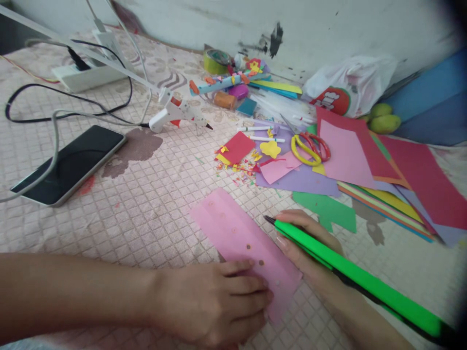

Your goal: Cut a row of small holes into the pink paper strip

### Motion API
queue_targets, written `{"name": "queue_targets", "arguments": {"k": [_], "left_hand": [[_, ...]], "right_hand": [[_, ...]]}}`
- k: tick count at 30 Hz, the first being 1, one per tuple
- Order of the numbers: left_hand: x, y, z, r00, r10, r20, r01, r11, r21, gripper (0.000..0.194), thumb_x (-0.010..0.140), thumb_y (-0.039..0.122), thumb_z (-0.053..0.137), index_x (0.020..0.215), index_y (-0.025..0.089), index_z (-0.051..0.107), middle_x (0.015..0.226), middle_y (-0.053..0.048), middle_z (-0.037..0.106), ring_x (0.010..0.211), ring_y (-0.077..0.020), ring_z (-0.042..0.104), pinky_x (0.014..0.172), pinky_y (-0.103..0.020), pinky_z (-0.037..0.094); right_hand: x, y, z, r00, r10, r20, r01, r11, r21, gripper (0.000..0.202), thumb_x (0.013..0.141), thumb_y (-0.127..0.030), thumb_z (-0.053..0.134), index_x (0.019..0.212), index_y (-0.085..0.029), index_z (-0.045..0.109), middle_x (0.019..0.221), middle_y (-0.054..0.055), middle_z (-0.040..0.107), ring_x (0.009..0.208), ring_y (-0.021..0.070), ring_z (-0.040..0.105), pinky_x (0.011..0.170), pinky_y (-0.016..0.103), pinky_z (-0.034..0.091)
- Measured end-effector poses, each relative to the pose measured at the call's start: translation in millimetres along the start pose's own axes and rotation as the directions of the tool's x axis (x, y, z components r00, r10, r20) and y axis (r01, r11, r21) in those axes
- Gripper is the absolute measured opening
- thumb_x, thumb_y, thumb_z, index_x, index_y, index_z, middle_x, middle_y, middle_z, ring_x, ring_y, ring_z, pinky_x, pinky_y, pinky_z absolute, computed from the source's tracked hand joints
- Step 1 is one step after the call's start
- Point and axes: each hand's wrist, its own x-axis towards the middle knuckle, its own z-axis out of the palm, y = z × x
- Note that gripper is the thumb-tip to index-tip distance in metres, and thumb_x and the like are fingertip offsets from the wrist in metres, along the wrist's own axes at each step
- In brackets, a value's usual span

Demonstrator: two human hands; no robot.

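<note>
A strip of pink paper [233, 228] with small round holes and faint circles along it lies slantwise on the tablecloth. My left hand [215, 301] rests palm down over its near end, fingers stretched out flat on the paper. In my right hand [310, 243] is a bright green pen [350, 267], held between thumb and fingers. Its dark tip points up and left, just above the strip's right edge. The side of that hand is close to the strip. Part of the strip's near end is hidden under my left fingers.
A smartphone [73, 165] and a glue gun [175, 114] with cables lie to the left, near a power strip [83, 75]. Scissors [310, 148], paper scraps [237, 163] and coloured sheets [346, 150] spread at right. Behind are a tape roll [216, 62], a plastic bag [350, 85] and green fruit [384, 121].
</note>
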Motion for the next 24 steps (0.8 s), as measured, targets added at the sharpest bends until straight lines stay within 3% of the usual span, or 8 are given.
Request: {"name": "queue_targets", "arguments": {"k": [4, 6, 9, 12, 15, 19, 22, 24], "left_hand": [[-1, 0, -1.0, 1.000, -0.006, -0.010, 0.006, 1.000, -0.007, 0.040, 0.102, 0.020, 0.028, 0.117, 0.013, 0.065, 0.127, -0.006, 0.064, 0.118, -0.0222, 0.057, 0.113, -0.048, 0.037], [-2, 0, -1.7, 1.000, -0.007, -0.003, 0.007, 1.000, -0.008, 0.040, 0.102, 0.019, 0.028, 0.118, 0.013, 0.064, 0.128, -0.007, 0.063, 0.118, -0.0221, 0.056, 0.115, -0.052, 0.034], [-2, -1, -2.5, 1.000, 0.000, 0.017, 0.000, 1.000, -0.012, 0.039, 0.102, 0.022, 0.030, 0.120, 0.013, 0.063, 0.129, -0.007, 0.062, 0.118, -0.0225, 0.056, 0.115, -0.050, 0.035], [-2, -1, -1.9, 1.000, -0.004, 0.025, 0.004, 1.000, -0.021, 0.037, 0.101, 0.024, 0.033, 0.118, 0.014, 0.064, 0.129, -0.006, 0.063, 0.118, -0.0224, 0.057, 0.115, -0.050, 0.035], [-2, 0, -0.1, 1.000, -0.010, 0.006, 0.010, 1.000, -0.026, 0.034, 0.101, 0.026, 0.037, 0.113, 0.015, 0.067, 0.128, -0.006, 0.064, 0.117, -0.0221, 0.058, 0.114, -0.049, 0.037], [-1, 0, -1.7, 0.995, -0.031, -0.100, 0.026, 0.999, -0.047, 0.032, 0.100, 0.025, 0.039, 0.107, 0.014, 0.069, 0.122, -0.007, 0.067, 0.113, -0.0213, 0.060, 0.113, -0.045, 0.040], [-1, -10, -9.1, 0.958, -0.167, -0.232, 0.150, 0.985, -0.088, 0.025, 0.099, 0.019, 0.045, 0.103, 0.009, 0.068, 0.113, -0.009, 0.070, 0.113, -0.0214, 0.060, 0.110, -0.039, 0.042], [0, -22, -14.4, 0.925, -0.286, -0.250, 0.253, 0.955, -0.154, 0.022, 0.098, 0.013, 0.045, 0.099, 0.009, 0.067, 0.111, -0.010, 0.070, 0.109, -0.0204, 0.061, 0.107, -0.039, 0.044]], "right_hand": [[4, 9, -2, 0.996, 0.042, 0.074, -0.043, 0.999, 0.009, 0.032, 0.087, -0.023, 0.061, 0.116, -0.035, 0.066, 0.115, 0.002, 0.064, 0.107, 0.0194, 0.062, 0.086, 0.030, 0.054], [5, 11, -1, 0.989, 0.136, 0.061, -0.138, 0.990, 0.022, 0.031, 0.087, -0.025, 0.063, 0.117, -0.034, 0.065, 0.112, 0.002, 0.067, 0.102, 0.0184, 0.064, 0.084, 0.030, 0.054], [4, 11, 3, 0.942, 0.332, 0.050, -0.336, 0.932, 0.135, 0.024, 0.091, -0.030, 0.060, 0.115, -0.029, 0.062, 0.082, -0.001, 0.068, 0.070, 0.0129, 0.065, 0.065, 0.026, 0.054], [2, 13, 5, 0.910, 0.399, 0.114, -0.415, 0.869, 0.270, 0.018, 0.092, -0.032, 0.058, 0.109, -0.025, 0.060, 0.065, -0.004, 0.064, 0.055, 0.0108, 0.059, 0.054, 0.023, 0.051], [2, 15, 2, 0.921, 0.357, 0.157, -0.388, 0.883, 0.265, 0.020, 0.090, -0.030, 0.061, 0.109, -0.023, 0.062, 0.068, -0.002, 0.066, 0.059, 0.0127, 0.063, 0.056, 0.025, 0.054], [6, 12, -4, 0.964, 0.189, 0.187, -0.215, 0.968, 0.132, 0.013, 0.086, -0.023, 0.064, 0.099, -0.025, 0.065, 0.084, 0.000, 0.068, 0.063, 0.0109, 0.062, 0.056, 0.023, 0.053], [9, 8, -7, 0.982, 0.083, 0.171, -0.096, 0.993, 0.070, 0.012, 0.085, -0.019, 0.063, 0.095, -0.026, 0.066, 0.089, 0.002, 0.068, 0.076, 0.0148, 0.065, 0.063, 0.026, 0.055], [9, 5, -7, 0.986, 0.033, 0.162, -0.047, 0.996, 0.081, 0.014, 0.085, -0.017, 0.062, 0.095, -0.026, 0.065, 0.089, 0.003, 0.068, 0.082, 0.0172, 0.066, 0.068, 0.029, 0.056]]}}
